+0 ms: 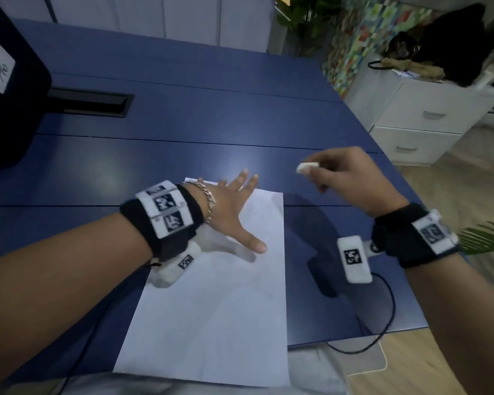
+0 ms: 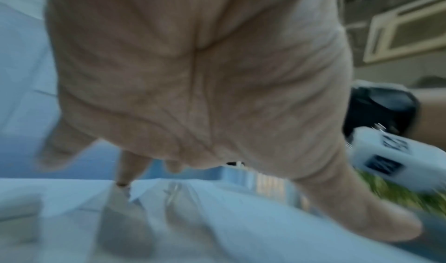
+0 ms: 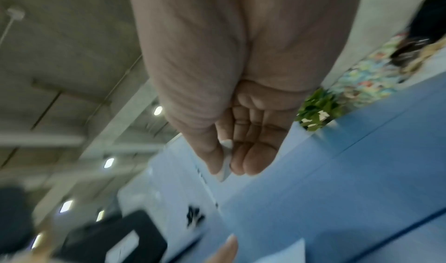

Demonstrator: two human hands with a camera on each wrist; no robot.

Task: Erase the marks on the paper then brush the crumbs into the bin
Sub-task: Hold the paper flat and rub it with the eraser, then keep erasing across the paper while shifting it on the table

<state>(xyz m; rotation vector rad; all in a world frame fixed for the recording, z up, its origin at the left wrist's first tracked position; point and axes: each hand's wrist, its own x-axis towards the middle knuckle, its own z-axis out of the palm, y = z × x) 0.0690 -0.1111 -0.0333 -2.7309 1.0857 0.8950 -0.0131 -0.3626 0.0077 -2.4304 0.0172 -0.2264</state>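
Note:
A white sheet of paper (image 1: 211, 303) lies on the blue table (image 1: 183, 124) in front of me. My left hand (image 1: 234, 212) lies flat on its upper left part, fingers spread and straight; in the left wrist view the palm (image 2: 193, 86) hovers close over the paper (image 2: 241, 229). A faint small mark (image 1: 255, 212) shows near the index finger. My right hand (image 1: 340, 172) is raised over the table, right of the paper's top corner, pinching a small white eraser (image 1: 305, 167) between thumb and fingers. The eraser (image 3: 225, 164) also shows in the right wrist view. No bin is recognisable.
A black case with a white label (image 1: 0, 71) stands at the far left beside a dark cable slot (image 1: 92, 102). A black cable (image 1: 388, 309) loops off the table's right front corner. White drawers (image 1: 417, 121) and plants stand to the right.

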